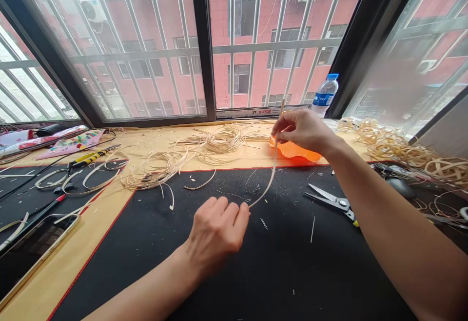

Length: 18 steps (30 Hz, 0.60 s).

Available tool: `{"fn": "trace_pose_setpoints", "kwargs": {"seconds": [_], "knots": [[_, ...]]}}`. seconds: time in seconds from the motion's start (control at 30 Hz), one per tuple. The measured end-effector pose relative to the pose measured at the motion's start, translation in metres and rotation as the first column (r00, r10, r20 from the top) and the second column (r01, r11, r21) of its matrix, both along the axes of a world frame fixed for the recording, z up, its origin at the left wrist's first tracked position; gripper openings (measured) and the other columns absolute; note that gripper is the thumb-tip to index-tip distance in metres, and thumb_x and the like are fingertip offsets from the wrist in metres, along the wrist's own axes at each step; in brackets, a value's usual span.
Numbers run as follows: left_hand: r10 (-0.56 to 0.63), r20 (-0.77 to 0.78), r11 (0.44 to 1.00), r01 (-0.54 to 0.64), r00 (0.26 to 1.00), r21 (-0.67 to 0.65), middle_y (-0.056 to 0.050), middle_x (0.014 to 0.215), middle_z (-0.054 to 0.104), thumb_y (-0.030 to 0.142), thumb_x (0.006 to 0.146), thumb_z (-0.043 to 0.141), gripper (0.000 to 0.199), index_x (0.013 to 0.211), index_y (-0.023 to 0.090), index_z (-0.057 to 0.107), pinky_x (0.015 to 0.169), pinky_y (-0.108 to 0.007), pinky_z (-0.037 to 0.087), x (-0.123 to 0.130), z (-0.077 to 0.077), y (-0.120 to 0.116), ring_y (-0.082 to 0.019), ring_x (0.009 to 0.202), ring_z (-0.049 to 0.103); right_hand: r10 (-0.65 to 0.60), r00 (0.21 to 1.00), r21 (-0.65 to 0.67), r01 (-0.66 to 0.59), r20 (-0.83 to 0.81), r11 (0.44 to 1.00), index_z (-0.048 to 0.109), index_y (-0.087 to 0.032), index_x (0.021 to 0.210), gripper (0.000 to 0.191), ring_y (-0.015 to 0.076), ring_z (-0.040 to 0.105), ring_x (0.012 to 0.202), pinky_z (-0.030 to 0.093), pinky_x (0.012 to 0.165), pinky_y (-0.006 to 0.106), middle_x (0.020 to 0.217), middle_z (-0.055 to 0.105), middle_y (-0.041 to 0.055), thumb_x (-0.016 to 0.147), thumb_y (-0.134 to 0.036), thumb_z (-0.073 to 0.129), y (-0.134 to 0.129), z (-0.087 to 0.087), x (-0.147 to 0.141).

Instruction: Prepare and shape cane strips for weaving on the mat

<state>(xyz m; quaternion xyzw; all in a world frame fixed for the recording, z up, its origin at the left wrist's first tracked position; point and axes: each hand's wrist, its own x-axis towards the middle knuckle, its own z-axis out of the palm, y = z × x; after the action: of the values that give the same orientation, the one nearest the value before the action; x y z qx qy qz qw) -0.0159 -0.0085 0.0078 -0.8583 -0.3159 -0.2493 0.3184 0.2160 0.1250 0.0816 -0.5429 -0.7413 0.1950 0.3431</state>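
Note:
A thin, pale strip (pixel 272 177), like bamboo or rattan, runs in a curve between my two hands. Its lower end goes into the closed fingers of my left hand (pixel 219 226), low over the black mat. Higher up and to the right, my right hand (pixel 305 130) pinches the same strip between thumb and fingers, and a stretch of it sticks up past them. Behind and below the right hand sits an orange wavy-rimmed dish (pixel 298 154), partly covered by that hand. Scissors (pixel 331 200) with spread blades lie on the mat below my right forearm.
Coiled strips (pixel 226 138) lie near the window, with another loose bundle (pixel 157 170) closer. Woven pieces (pixel 405 150) pile at the right. A water bottle (pixel 325 94) stands by the window frame. Yellow-handled pliers (pixel 86 159) and a phone (pixel 34 257) are at left. Offcuts dot the mat (pixel 292 267).

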Motion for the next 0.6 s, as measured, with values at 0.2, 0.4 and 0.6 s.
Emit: {"fn": "trace_pose_setpoints", "kwargs": {"seconds": [0.2,0.4,0.6], "knots": [[-0.167,0.088,0.986,0.166,0.982,0.024,0.004,0.05,0.052,0.015,0.085,0.058,0.006,0.081,0.013,0.062,0.044,-0.03,0.025,0.003,0.004,-0.005,-0.011,0.045,0.043,0.03,0.999,-0.217,-0.037,-0.034,0.976,0.063,-0.017,0.071,0.014,0.0177,0.068,0.066,0.059,0.069,0.031,0.077,0.069,0.0031,0.06,-0.009,0.069,0.02,-0.023,0.0],[-0.368,0.122,0.881,0.387,0.922,-0.271,0.0,0.064,0.063,0.015,0.091,0.049,0.016,0.103,0.008,0.058,0.049,-0.023,0.042,0.002,0.002,-0.003,-0.01,0.054,0.054,0.172,0.982,-0.347,-0.187,-0.073,0.919,0.064,-0.017,0.071,0.016,0.0205,0.069,0.074,0.057,0.071,0.029,0.073,0.07,0.0025,0.058,-0.013,0.073,0.018,-0.035,-0.011],[-0.218,0.221,0.868,0.292,0.951,-0.401,-0.006,0.075,0.064,0.014,0.093,0.042,0.019,0.09,0.013,0.061,0.057,-0.023,0.049,0.0,-0.006,0.005,-0.013,0.065,0.061,0.323,0.936,-0.425,-0.35,-0.136,0.835,0.062,-0.018,0.072,0.009,0.0182,0.069,0.078,0.055,0.075,0.027,0.078,0.071,0.003,0.064,-0.016,0.066,0.001,-0.031,-0.035]]}}
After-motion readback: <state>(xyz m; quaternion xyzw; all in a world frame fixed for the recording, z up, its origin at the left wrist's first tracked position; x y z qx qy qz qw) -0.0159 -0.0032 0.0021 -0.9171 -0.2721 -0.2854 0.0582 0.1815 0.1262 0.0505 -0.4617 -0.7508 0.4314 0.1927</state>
